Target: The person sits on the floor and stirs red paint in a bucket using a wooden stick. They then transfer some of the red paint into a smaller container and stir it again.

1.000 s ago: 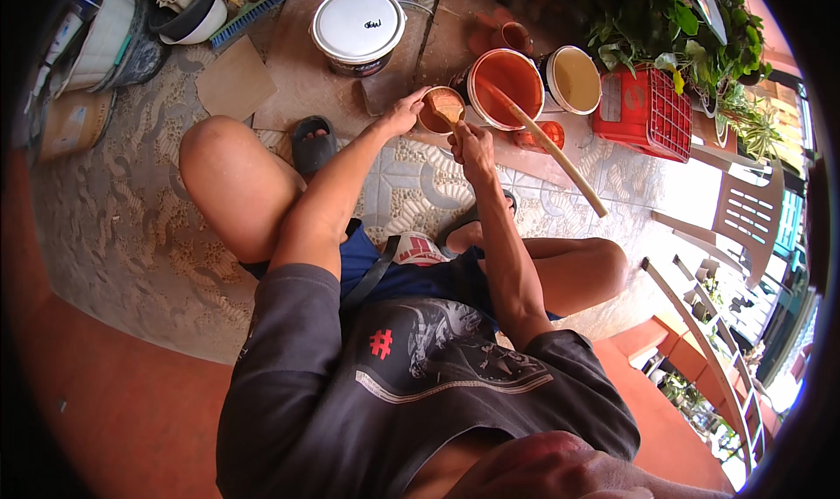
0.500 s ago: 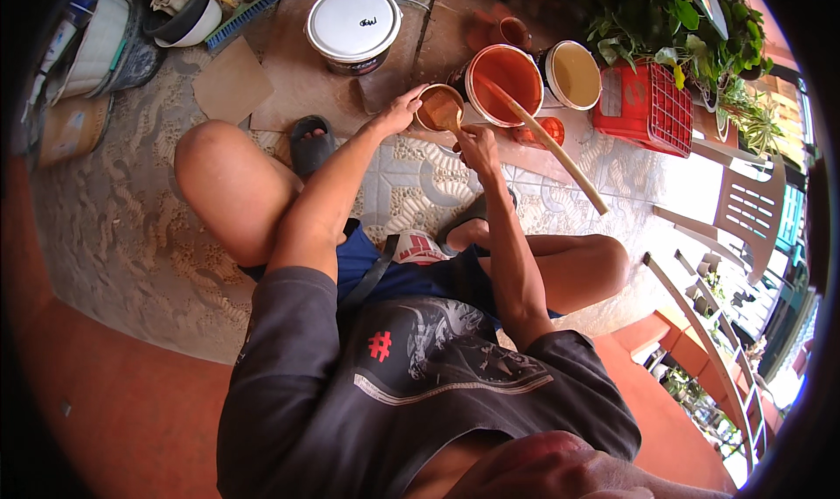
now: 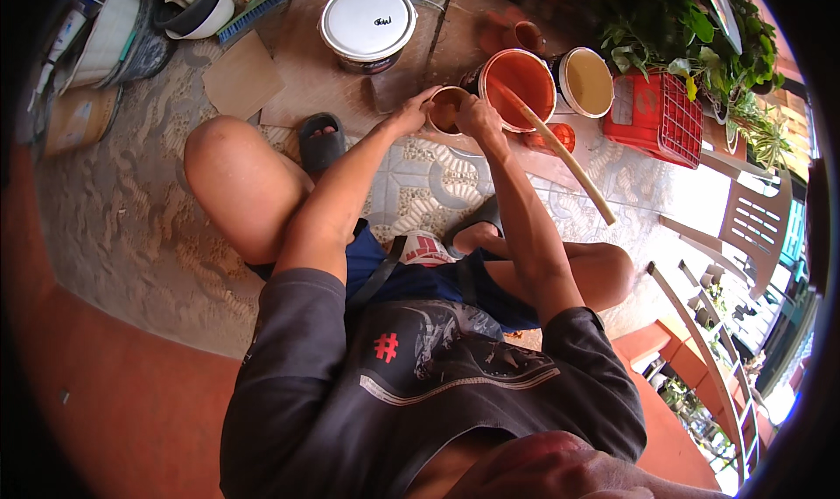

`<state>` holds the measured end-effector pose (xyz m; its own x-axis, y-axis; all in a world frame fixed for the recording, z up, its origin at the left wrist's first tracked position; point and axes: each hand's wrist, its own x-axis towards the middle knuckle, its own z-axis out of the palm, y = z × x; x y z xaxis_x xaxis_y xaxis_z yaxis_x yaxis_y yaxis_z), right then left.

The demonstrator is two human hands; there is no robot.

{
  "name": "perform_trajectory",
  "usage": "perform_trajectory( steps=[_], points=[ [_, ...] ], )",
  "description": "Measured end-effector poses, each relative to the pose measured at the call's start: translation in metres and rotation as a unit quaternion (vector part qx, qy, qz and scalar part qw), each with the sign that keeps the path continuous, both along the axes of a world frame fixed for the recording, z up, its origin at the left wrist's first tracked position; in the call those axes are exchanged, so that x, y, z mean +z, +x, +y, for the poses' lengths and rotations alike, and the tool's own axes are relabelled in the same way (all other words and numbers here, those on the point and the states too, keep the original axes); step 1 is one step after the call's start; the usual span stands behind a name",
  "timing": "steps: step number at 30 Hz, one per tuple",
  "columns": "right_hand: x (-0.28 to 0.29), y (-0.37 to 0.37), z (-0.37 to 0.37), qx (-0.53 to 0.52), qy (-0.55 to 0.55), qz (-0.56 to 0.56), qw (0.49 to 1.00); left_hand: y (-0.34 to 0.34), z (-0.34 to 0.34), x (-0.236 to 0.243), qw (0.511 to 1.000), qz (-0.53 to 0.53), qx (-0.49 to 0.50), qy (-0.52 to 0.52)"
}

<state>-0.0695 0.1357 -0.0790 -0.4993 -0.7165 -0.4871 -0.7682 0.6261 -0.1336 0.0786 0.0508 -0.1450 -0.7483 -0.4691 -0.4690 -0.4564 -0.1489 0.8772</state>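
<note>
My left hand [image 3: 411, 114] is closed on the left rim of a small round can [image 3: 444, 114], tilted so that its brownish-orange inside shows. At the can's right rim, my right hand [image 3: 482, 121] is closed, fingers curled over the edge. The paintbrush it held a moment ago is now mostly hidden behind the hand. Just right of the can stands a bucket of orange paint [image 3: 525, 83]; a long wooden stick [image 3: 569, 162] leans out of it toward me. A small orange-stained container [image 3: 551, 138] sits below that bucket.
A bucket with tan contents [image 3: 587, 82] stands beside a red plastic crate [image 3: 652, 118] and potted plants [image 3: 700, 35]. A white-lidded bucket [image 3: 368, 20] is at the back, a blue-bristled brush [image 3: 260, 11] to its left. A plastic chair [image 3: 752, 214] stands right.
My right hand has moved forward to the can's rim and covers the paintbrush that showed inside it. My left hand still grips the can. The whole view has shifted slightly.
</note>
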Motion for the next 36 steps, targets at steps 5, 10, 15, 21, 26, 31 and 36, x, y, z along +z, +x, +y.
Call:
perform_trajectory(
  steps=[5,10,15,21,26,31,36],
  points=[
    [-0.025,0.0,0.001,0.008,-0.002,0.016,1.0,0.001,0.002,-0.006,0.997,0.013,0.016,0.078],
    [-0.01,-0.006,0.006,-0.048,-0.02,-0.013,0.999,0.002,0.002,-0.019,1.0,0.019,0.008,0.009],
    [0.013,-0.022,0.04,-0.16,-0.118,-0.195,0.961,0.001,0.003,0.019,0.995,-0.002,0.034,0.093],
    [0.008,-0.005,0.065,-0.229,-0.148,-0.207,0.939,0.0,0.005,0.007,0.992,0.031,0.056,0.112],
    [-0.013,0.006,0.069,-0.252,-0.189,-0.177,0.932,-0.003,0.001,-0.005,0.999,0.015,0.017,0.03],
    [-0.022,0.018,0.062,-0.306,-0.253,-0.196,0.897,-0.002,0.002,-0.023,0.997,0.062,0.031,0.032],
    [-0.028,0.024,0.065,-0.426,-0.318,-0.339,0.776,-0.002,-0.001,-0.032,0.997,0.063,0.016,0.038]
  ],
)
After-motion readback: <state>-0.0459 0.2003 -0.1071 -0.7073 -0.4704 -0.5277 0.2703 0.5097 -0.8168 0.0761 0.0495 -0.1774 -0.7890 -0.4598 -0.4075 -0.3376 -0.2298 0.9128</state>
